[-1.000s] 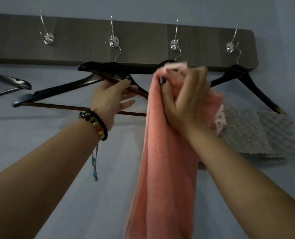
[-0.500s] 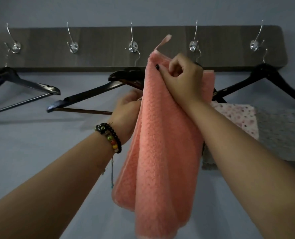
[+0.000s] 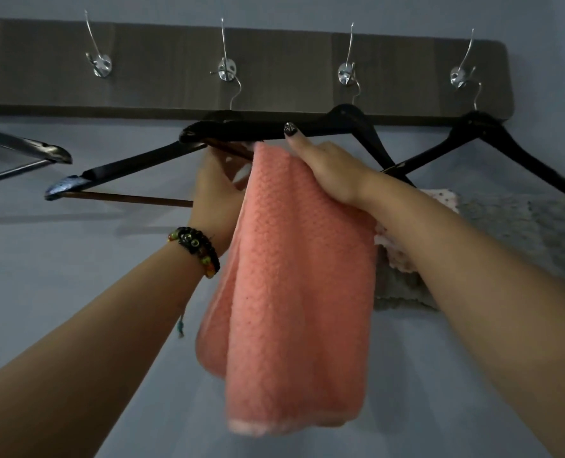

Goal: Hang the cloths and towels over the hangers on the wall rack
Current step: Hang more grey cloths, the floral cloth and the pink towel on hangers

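Hanging from the top of the right hand (image 3: 332,171), whose fingers pinch its upper edge, a salmon-pink waffle-textured towel (image 3: 294,292) droops just under a black wooden hanger (image 3: 135,166) on the dark wood wall rack (image 3: 274,67). Left hand (image 3: 216,196), beaded bracelet (image 3: 196,247) at the wrist, reaches behind the towel near the hanger's bar; finger state cannot be told. Grey cloth (image 3: 522,226) hangs right.

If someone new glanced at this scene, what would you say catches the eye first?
The pink towel dominates the centre, hanging from both hands just under a black hanger. The right hand grips its top; the left hand, with a beaded bracelet, reaches behind it. Above runs the dark wall rack.
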`<state>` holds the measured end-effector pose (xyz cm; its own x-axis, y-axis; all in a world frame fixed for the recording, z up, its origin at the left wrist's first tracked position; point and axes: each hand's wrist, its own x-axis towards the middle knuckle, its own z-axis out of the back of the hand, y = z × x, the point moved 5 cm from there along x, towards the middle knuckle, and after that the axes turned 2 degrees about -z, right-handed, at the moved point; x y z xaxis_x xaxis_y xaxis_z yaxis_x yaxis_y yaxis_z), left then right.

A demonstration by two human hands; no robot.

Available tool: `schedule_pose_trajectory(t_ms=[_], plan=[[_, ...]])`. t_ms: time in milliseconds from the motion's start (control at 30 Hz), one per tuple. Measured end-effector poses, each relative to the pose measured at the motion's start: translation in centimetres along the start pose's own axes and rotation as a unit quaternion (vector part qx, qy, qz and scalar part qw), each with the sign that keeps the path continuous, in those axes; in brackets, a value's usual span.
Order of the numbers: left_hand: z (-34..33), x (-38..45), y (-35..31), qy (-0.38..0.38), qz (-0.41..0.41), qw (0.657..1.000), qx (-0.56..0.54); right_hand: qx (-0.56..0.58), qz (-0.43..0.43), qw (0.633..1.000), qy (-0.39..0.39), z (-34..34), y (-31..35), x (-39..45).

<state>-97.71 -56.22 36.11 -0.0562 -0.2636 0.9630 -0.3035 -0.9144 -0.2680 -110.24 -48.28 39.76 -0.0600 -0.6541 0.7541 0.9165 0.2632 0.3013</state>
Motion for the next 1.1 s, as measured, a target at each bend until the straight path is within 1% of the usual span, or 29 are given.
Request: schedule_pose_trajectory(t_ms=[100,200,267,333,400,467,500,533,567,633,700,733,767,800,867,933,967,1000,1033,1067,1100], plan=[[-0.3,-0.3,0.5,0.011,0.043,0.997,-0.061,0.001,0.008,1.000,-0.016,0.1,0.0,-0.4],[-0.4,-0.7,0.9,0.063,0.098,0.991,-0.071,-0.010,0.041,0.996,-0.072,0.3,-0.5,-0.8],[0.0,-0.9,1.4,0.061,0.115,0.990,-0.051,-0.013,0.073,0.987,-0.140,0.7,-1.2,-1.6],[0.7,-1.4,1.8,0.035,0.119,0.991,-0.041,-0.010,0.089,0.969,-0.231,1.0,-2.6,-3.3],[1.3,-2.1,2.0,0.025,0.096,0.995,-0.010,0.011,0.075,0.947,-0.313,0.8,-4.3,-5.6],[1.8,-2.8,2.0,0.038,0.059,0.997,0.021,0.055,0.027,0.933,-0.355,-0.3,-6.3,-7.8],[2.0,-3.0,1.9,0.046,0.040,0.998,0.027,0.093,-0.010,0.930,-0.355,-1.1,-7.3,-8.5],[2.2,-3.2,1.8,0.053,0.027,0.998,0.031,0.144,-0.052,0.928,-0.339,-2.2,-8.1,-9.0],[2.5,-3.4,1.7,0.060,0.018,0.997,0.034,0.210,-0.095,0.924,-0.306,-3.4,-8.7,-9.2],[3.0,-3.7,1.6,0.073,0.019,0.996,0.039,0.357,-0.155,0.896,-0.216,-5.7,-9.3,-9.2],[3.5,-3.9,1.7,0.082,0.040,0.995,0.033,0.462,-0.166,0.859,-0.146,-7.2,-9.0,-9.1],[3.8,-4.0,1.7,0.082,0.049,0.995,0.030,0.488,-0.164,0.847,-0.136,-7.4,-8.7,-9.2],[4.1,-4.1,1.7,0.079,0.057,0.995,0.029,0.496,-0.160,0.842,-0.143,-7.4,-8.3,-9.4],[4.4,-4.2,1.8,0.076,0.062,0.995,0.031,0.485,-0.157,0.843,-0.168,-7.0,-8.0,-9.6],[4.6,-4.5,2.0,0.079,0.081,0.993,0.029,0.425,-0.141,0.860,-0.247,-5.6,-7.4,-10.0],[4.7,-5.0,2.3,0.086,0.103,0.991,0.024,0.356,-0.099,0.867,-0.333,-3.4,-6.5,-10.1],[4.8,-5.3,2.4,0.090,0.109,0.990,0.027,0.328,-0.084,0.870,-0.360,-2.4,-6.3,-9.8],[4.8,-5.6,2.5,0.095,0.115,0.988,0.030,0.306,-0.083,0.875,-0.365,-1.7,-6.2,-9.4],[4.9,-5.9,2.6,0.101,0.120,0.987,0.031,0.292,-0.094,0.885,-0.349,-1.2,-6.3,-8.8],[4.9,-6.2,2.8,0.108,0.126,0.986,0.029,0.292,-0.115,0.897,-0.310,-1.0,-6.4,-8.2],[4.9,-6.5,2.8,0.116,0.134,0.984,0.023,0.315,-0.139,0.903,-0.255,-1.2,-6.7,-7.7]])
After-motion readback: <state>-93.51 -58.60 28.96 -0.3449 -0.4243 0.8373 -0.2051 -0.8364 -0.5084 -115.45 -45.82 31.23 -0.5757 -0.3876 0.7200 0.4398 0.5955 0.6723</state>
